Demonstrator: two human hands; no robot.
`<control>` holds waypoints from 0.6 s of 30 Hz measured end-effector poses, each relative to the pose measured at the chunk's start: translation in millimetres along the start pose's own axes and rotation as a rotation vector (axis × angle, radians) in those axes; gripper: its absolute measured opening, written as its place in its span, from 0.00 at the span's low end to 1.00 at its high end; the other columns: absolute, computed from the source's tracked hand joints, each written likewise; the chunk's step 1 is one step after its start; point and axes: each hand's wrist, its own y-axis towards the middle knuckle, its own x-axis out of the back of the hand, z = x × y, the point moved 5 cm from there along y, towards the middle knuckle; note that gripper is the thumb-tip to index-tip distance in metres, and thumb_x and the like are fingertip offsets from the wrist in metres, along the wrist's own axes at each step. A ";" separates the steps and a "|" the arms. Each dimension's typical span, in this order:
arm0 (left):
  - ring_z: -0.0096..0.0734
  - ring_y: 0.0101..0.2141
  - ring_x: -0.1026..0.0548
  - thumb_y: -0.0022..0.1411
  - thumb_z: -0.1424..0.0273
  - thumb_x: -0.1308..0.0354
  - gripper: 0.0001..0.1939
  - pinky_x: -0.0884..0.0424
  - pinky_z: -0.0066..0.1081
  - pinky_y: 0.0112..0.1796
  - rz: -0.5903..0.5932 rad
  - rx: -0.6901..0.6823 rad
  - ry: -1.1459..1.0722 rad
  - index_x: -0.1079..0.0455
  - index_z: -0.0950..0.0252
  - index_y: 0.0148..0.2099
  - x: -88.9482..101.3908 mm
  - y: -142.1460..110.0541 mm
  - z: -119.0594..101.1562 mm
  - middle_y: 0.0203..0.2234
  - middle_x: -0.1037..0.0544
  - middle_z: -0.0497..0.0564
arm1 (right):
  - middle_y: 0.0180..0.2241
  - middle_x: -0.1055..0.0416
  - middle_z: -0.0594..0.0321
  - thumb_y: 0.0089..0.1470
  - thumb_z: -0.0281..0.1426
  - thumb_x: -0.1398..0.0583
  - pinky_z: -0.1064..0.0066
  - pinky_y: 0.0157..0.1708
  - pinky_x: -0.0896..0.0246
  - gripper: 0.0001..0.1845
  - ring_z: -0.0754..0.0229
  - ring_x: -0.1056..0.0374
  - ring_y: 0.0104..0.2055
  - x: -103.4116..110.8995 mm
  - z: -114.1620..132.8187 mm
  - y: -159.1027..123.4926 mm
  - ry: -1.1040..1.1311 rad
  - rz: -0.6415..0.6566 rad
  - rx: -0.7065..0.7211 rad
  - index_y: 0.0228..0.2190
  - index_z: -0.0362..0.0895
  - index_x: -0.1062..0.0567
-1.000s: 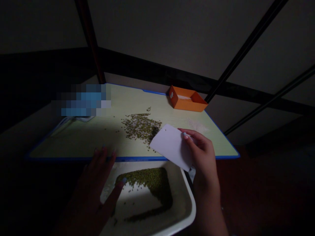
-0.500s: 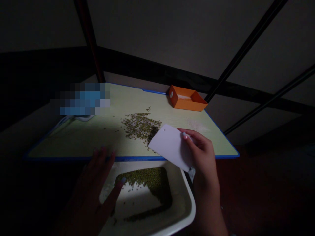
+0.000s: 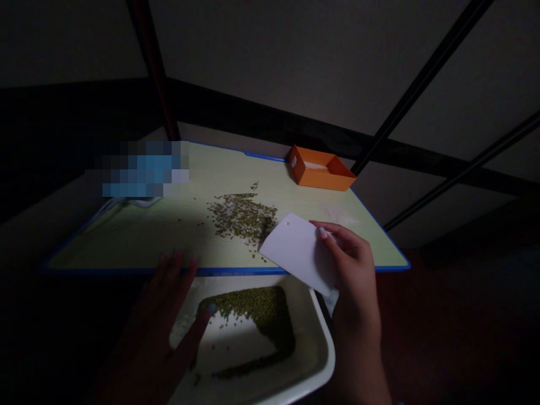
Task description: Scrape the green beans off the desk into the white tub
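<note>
One thin white card is pinched in the right hand, the thumb lying on its upper face and the grip closed on its right side. A small hole shows near the card's far corner. The card slants over the near edge of the pale green table, its left corner just beside a loose scatter of small green grains. Whether the card touches the tabletop, I cannot tell.

Several stray grains lie apart from the scatter, to the left and on the near side. The left hand is open, thumb and fingers spread wide, and holds nothing that shows. It is over the left part of a white basin, with its fingertips near the table's blue edge. The room is dark, so I cannot tell whether that hand touches the basin.

Inside the basin, more grains are banked along the far and right sides, with a thinner strip on the near side and part of the white bottom bare between.

At the far right of the table stands an orange open box with something pale inside. A pale, powdery patch lies nearer than the box. At the far left is a blurred, bluish shape, too pixelated to identify.
</note>
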 end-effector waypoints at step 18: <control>0.43 0.65 0.45 0.61 0.52 0.57 0.31 0.37 0.57 0.56 -0.019 0.017 -0.015 0.57 0.39 0.65 -1.9 -1.0 3.6 0.67 0.46 0.43 | 0.38 0.19 0.60 0.51 0.38 0.36 0.62 0.37 0.33 0.09 0.53 0.26 0.39 -1.4 -4.4 3.8 -0.020 -0.020 -0.004 0.33 0.49 0.18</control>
